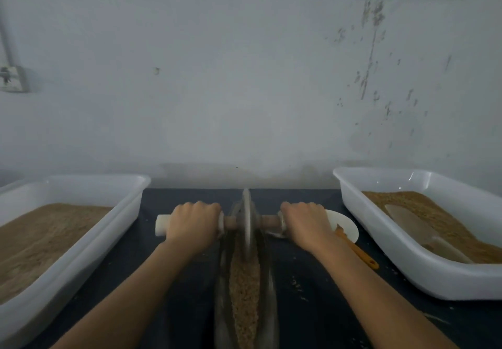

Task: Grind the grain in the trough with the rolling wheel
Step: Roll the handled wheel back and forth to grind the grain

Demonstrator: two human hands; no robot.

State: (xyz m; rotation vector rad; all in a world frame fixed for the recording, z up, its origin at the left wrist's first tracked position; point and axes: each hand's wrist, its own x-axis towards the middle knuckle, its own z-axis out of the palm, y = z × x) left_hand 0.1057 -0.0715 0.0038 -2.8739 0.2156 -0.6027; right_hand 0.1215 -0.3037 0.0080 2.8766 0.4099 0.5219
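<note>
Left hand gripping white axle handle, right hand curled round opposite handle end, rolling wheel upright at far end of trough, grain along trough, dark worktop, white tubs of grain either side.
</note>
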